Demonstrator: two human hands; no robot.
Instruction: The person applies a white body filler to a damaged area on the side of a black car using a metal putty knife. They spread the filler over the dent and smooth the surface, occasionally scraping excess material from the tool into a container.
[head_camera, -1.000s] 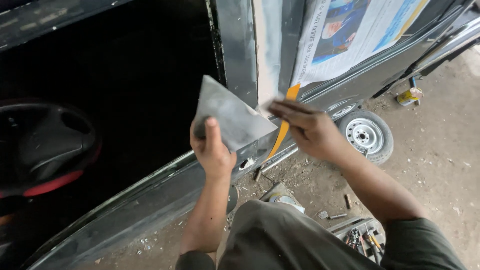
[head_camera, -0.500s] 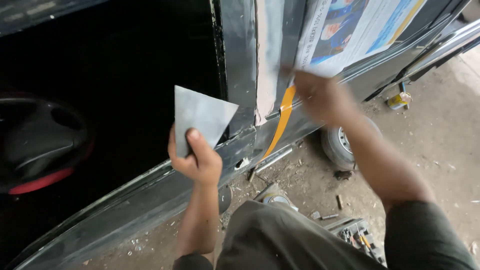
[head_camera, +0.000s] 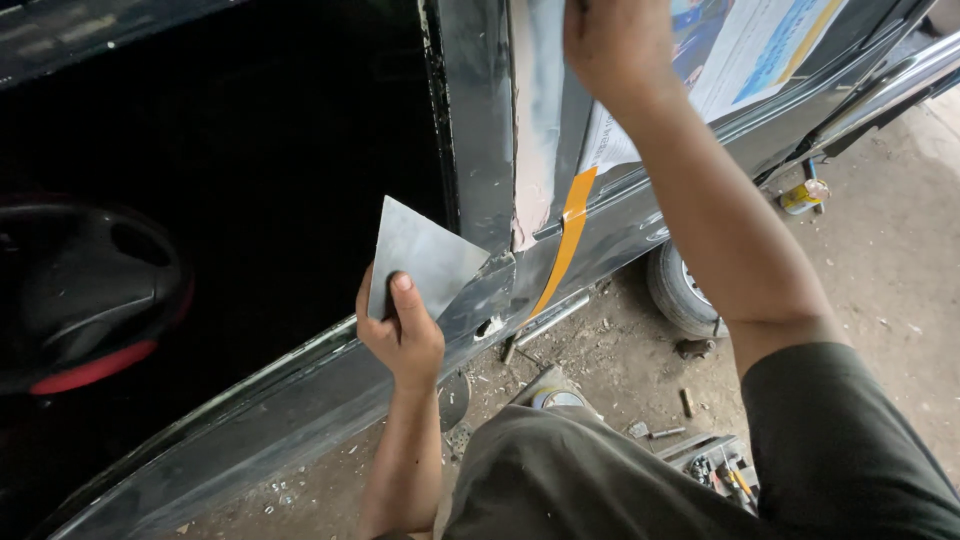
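Left hand (head_camera: 403, 335): fingers pinch the flat metal plate (head_camera: 420, 258), which sticks up beside the car post (head_camera: 480, 110).
Right hand (head_camera: 615, 45): high up on the post, fingers hidden, can't tell.
Nearer the plate: left hand.

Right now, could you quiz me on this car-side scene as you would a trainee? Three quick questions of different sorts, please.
1. True or false: the left hand holds a flat grey metal plate.
2. Where is the right hand? A) on the ground B) raised against the door pillar C) on the wheel
3. What colour is the tape strip below the right hand?

Key: 1 true; 2 B; 3 orange.
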